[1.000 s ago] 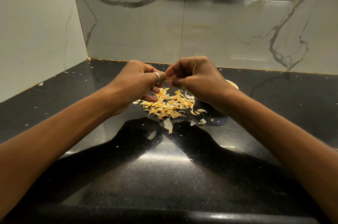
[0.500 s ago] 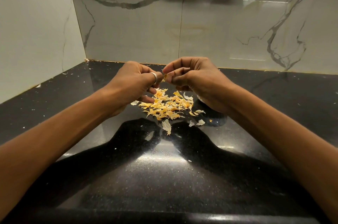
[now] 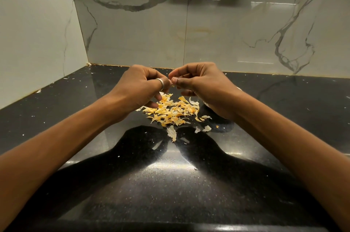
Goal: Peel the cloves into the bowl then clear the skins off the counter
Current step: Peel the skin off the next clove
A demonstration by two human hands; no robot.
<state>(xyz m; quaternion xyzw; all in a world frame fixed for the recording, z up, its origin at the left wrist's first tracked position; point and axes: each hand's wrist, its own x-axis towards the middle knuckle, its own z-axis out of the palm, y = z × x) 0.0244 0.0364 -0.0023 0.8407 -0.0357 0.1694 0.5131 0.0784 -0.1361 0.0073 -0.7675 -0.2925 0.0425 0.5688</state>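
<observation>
Head view: left hand (image 3: 140, 87) and right hand (image 3: 204, 83), both in a pinch on 1 clove (image 3: 172, 85), above the skins (image 3: 170, 112).

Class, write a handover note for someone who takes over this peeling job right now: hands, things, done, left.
Left hand and right hand both pinch one clove between them, above the skins.
Skins lie piled on the counter; the bowl is almost hidden behind the right hand.
Done: many skins off.
Left: finish this clove, drop it in the bowl, clear the skins.

Warm overhead glare on counter (image 3: 170, 169) (fisheye edges)
</observation>
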